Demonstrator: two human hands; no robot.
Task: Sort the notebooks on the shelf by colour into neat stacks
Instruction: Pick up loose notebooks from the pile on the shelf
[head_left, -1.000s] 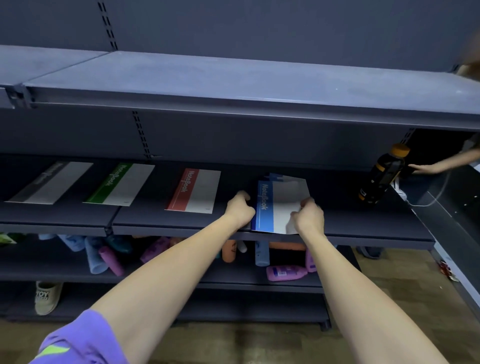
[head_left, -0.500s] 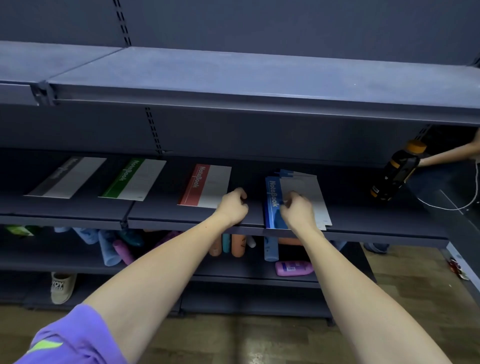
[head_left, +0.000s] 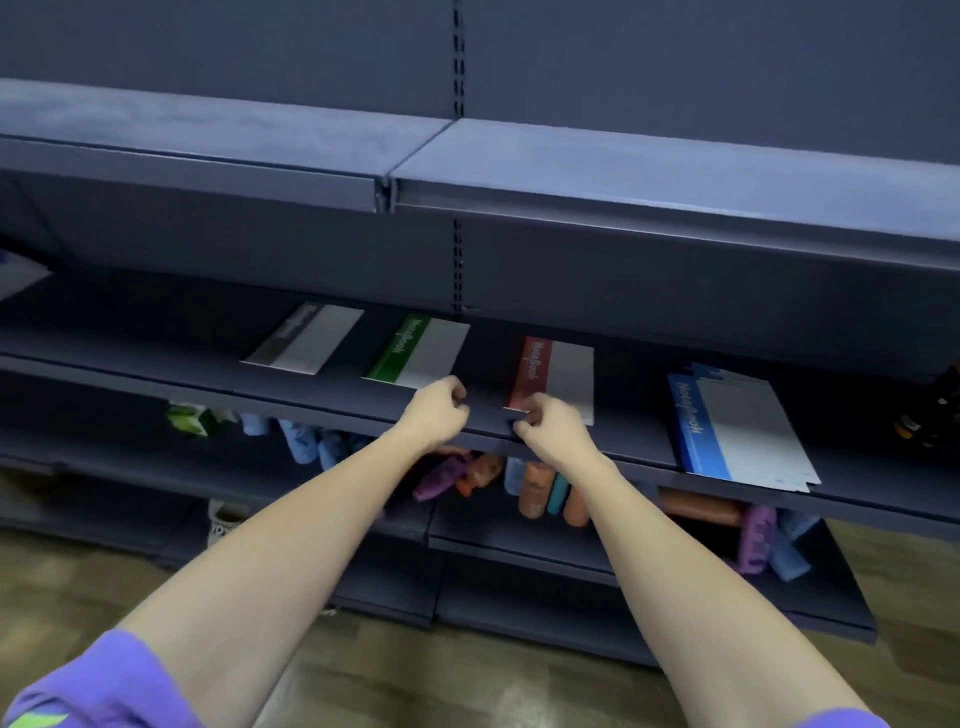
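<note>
The head camera looks down at a dark blue shelf (head_left: 322, 410). From its left end, a grey notebook (head_left: 306, 340), a green notebook (head_left: 418, 353), a red notebook (head_left: 553, 376) and a slightly fanned blue notebook stack (head_left: 743, 431) lie flat and well apart. The left hand (head_left: 439, 410) hovers at the front edge, just beside the green notebook's near corner, fingers curled and holding nothing. The right hand (head_left: 553, 428) pinches the near left corner of the red notebook. On the lower shelf (head_left: 519, 535) lie colourful bottles (head_left: 540, 491).
</note>
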